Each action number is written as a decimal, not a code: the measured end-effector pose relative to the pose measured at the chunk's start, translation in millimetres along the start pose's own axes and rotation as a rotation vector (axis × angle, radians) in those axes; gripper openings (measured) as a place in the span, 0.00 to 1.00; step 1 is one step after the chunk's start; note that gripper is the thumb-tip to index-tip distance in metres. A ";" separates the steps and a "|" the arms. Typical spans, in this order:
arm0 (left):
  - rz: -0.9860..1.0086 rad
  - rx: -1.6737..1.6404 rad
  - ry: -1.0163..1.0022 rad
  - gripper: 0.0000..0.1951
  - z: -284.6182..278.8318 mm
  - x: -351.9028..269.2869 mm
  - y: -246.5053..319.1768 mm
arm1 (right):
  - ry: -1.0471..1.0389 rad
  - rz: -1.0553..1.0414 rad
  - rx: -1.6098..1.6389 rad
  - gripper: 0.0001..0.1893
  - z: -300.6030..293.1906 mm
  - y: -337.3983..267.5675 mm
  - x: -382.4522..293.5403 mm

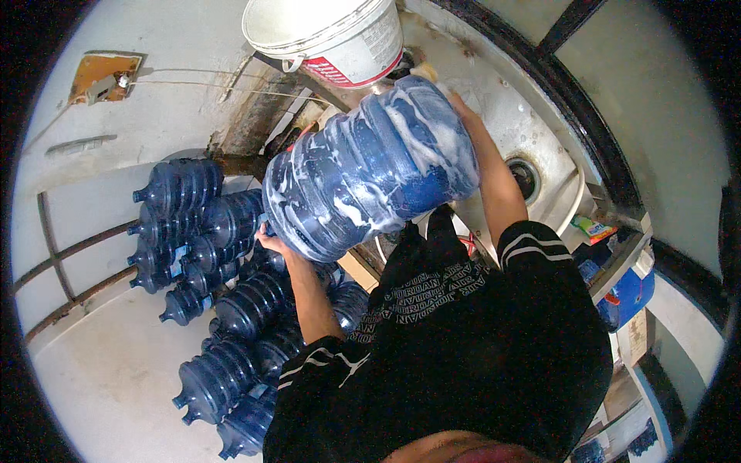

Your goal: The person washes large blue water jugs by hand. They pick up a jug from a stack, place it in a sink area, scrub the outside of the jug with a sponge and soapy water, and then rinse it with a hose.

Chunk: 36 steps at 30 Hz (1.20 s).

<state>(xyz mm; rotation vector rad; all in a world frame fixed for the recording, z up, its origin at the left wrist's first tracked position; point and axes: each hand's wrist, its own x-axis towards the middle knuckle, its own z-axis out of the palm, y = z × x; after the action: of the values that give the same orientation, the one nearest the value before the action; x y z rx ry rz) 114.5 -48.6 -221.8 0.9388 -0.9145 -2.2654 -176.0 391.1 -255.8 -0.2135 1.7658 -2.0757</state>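
Note:
A large blue plastic water jug (370, 168), streaked with white suds, is held tilted above a metal sink (492, 116). My left hand (271, 240) grips it at the neck end, lower left. Against the jug's base, at the upper right, is my right hand (458, 107), its fingers mostly hidden behind the jug. A yellowish, sponge-like thing (426, 70) shows just past the base near that hand; whether the fingers hold it cannot be seen.
A white bucket (353, 52) stands beyond the jug. The sink drain (524, 179) lies to the right. Several blue jugs (214, 370) lie stacked at left on the pale floor (116, 359). A colourful packet (595, 228) and a blue container (634, 298) are at right. A thin cord (231, 87) crosses the wall.

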 end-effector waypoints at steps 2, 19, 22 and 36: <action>0.001 -0.045 0.091 0.31 22.6 -8.7 -6.4 | 0.007 0.128 0.052 0.27 -7.3 39.1 -31.8; 0.247 0.175 -0.441 0.14 359.0 -114.0 44.8 | 0.726 -0.287 0.040 0.21 -80.5 -121.4 -152.3; 0.281 0.274 -0.406 0.09 425.2 -130.8 20.5 | 0.845 -0.326 -0.838 0.22 -82.1 -92.1 -121.7; 0.034 0.638 -1.362 0.09 562.7 -94.0 -52.9 | 1.296 -0.653 -0.779 0.22 80.3 -155.4 -124.1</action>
<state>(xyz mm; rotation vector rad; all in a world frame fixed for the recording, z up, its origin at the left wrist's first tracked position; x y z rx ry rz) -261.7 264.3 76.2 -0.6552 -2.2082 -2.4406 -65.7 385.7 -72.0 0.5748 3.6538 -1.8169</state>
